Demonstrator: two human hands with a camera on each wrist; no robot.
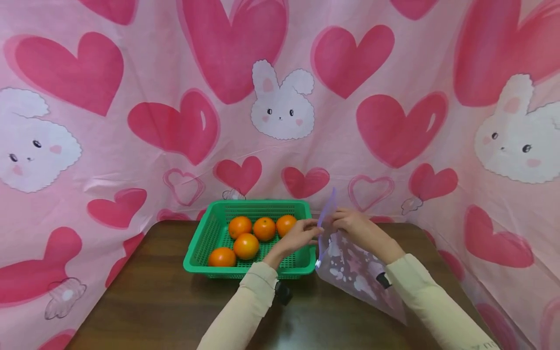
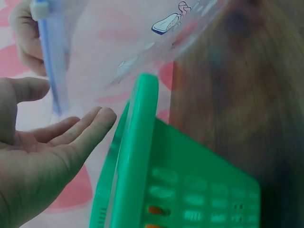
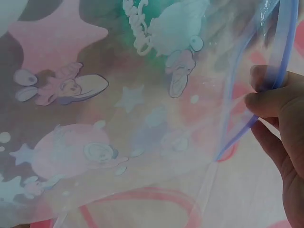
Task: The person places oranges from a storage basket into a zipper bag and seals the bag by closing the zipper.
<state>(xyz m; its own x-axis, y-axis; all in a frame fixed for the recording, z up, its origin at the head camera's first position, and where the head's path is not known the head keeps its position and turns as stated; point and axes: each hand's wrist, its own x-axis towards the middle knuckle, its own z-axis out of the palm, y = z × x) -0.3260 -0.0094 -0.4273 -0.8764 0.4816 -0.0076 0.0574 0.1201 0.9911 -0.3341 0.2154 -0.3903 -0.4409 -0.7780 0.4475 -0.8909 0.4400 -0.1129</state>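
Observation:
A clear zip bag (image 1: 350, 272) with pink and white cartoon prints hangs slanted over the table, right of the basket. My right hand (image 1: 360, 229) pinches its blue zip edge (image 3: 281, 52) between thumb and fingers; the mouth is parted there in the right wrist view. Beside the same edge is my left hand (image 1: 298, 237), its fingers (image 2: 92, 126) extended and the thumb tip right at the blue strip. Below the left hand stands a green plastic basket (image 1: 194, 248). Several oranges (image 1: 246, 246) lie inside it, one (image 1: 286, 225) close behind the left hand.
The basket sits toward the back of a dark wooden table (image 1: 144, 296). A white slider (image 2: 40, 9) shows on the zip strip. Behind the table hangs a pink cloth (image 1: 337, 160) printed with hearts and rabbits.

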